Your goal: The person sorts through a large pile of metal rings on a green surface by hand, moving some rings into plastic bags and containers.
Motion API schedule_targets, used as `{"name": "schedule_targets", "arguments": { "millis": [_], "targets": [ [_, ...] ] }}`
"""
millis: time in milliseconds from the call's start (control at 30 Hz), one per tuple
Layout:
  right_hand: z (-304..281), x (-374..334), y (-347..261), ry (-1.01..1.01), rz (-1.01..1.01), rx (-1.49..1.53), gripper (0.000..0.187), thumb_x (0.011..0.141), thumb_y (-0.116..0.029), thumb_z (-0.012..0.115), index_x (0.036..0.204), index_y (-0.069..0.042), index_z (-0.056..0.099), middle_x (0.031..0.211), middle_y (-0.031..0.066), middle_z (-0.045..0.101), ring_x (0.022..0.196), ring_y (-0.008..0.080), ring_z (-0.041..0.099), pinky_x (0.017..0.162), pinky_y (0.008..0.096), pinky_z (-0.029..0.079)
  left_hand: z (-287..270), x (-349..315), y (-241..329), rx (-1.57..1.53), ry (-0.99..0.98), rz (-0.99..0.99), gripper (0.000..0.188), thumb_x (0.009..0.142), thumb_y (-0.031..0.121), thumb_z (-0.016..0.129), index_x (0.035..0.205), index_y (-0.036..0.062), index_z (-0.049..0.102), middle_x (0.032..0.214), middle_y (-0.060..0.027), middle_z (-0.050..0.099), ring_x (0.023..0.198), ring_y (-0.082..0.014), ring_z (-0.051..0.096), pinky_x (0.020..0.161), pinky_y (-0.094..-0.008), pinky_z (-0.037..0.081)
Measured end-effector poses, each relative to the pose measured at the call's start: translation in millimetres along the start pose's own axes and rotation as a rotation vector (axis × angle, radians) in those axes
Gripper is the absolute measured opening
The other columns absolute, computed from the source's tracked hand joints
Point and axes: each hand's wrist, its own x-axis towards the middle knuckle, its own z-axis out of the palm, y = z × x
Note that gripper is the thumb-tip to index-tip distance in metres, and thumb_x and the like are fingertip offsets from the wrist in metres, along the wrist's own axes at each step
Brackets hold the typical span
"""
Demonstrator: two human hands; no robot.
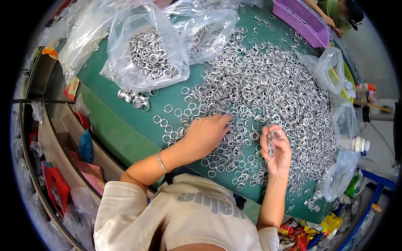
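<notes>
A wide heap of silver metal rings (268, 79) covers much of the green table (125, 113). My left hand (207, 134) reaches over the near left part of the heap. Its fingers are bent together and point down among the rings; whatever lies between the fingertips is hidden. To the right, my right hand (278, 150) is turned palm up, its fingers curled around several metal rings (271, 142). One of them shows near the thumb and fingertips. Loose rings lie scattered between the two hands and along the table's near side.
A clear plastic bag of rings (153, 54) stands at the far left, with a small group of thicker rings (136, 99) before it. A purple basket (301, 21) sits at the far right, near another person's hand (331, 23). A white-capped bottle (356, 144) lies at the right edge.
</notes>
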Motion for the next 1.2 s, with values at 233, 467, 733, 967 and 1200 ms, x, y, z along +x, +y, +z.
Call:
{"name": "schedule_targets", "arguments": {
  "millis": [233, 467, 733, 967, 1200],
  "targets": [
    [12.4, 19.2, 15.8, 0.225, -0.089, -0.818, 0.02, 0.086, -0.018, 0.062, 0.074, -0.002, 0.06, 0.058, 0.0049, 0.055, 0.044, 0.0115, 0.046, 0.038, 0.0263, 0.037, -0.3, 8.1, 4.4, 0.109, -0.162, -0.008, 0.022, 0.083, 0.016, 0.061, 0.104, 0.0076, 0.058, 0.083, -0.0112, 0.06, 0.071, -0.0319, 0.06, 0.059, -0.0412, 0.047],
    [14.2, 25.6, 31.8, 0.145, -0.518, -1.537, 0.012, 0.081, -0.012, 0.067, 0.081, -0.004, 0.058, 0.06, 0.0088, 0.06, 0.046, 0.0231, 0.056, 0.043, 0.0312, 0.041, -7.3, -13.7, -3.4, -0.027, 0.018, -0.052, 0.024, 0.083, 0.018, 0.063, 0.104, 0.0084, 0.058, 0.083, -0.0103, 0.061, 0.067, -0.0306, 0.061, 0.057, -0.0407, 0.047],
    [8.8, 3.1, 12.0, -0.164, 0.043, 0.177, 0.022, 0.094, -0.021, 0.048, 0.094, 0.0, 0.055, 0.083, 0.0131, 0.056, 0.045, 0.0114, 0.044, 0.032, 0.0187, 0.027, -15.7, -22.4, -2.4, 0.062, -0.1, -0.088, 0.024, 0.082, 0.017, 0.063, 0.104, 0.0085, 0.058, 0.085, -0.0103, 0.062, 0.068, -0.0316, 0.06, 0.057, -0.0415, 0.047],
    [33.0, 13.9, 30.2, 0.072, 0.008, -0.877, 0.017, 0.088, -0.019, 0.061, 0.082, -0.003, 0.063, 0.06, 0.0042, 0.059, 0.046, 0.0164, 0.054, 0.041, 0.0273, 0.039, -13.5, -23.9, -0.9, 0.044, -0.092, -0.128, 0.026, 0.08, 0.015, 0.063, 0.104, 0.0075, 0.057, 0.085, -0.0107, 0.061, 0.07, -0.0321, 0.061, 0.058, -0.0415, 0.048],
    [27.0, 13.1, 36.9, 0.049, -0.583, -1.694, 0.015, 0.079, -0.015, 0.068, 0.092, -0.008, 0.066, 0.073, 0.012, 0.066, 0.059, 0.0291, 0.062, 0.052, 0.0355, 0.047, -9.0, -25.4, -13.6, -0.353, -0.055, -0.127, 0.031, 0.077, 0.011, 0.067, 0.105, 0.0052, 0.055, 0.077, -0.005, 0.058, 0.058, -0.0206, 0.054, 0.05, -0.0318, 0.042]
  ]
}}
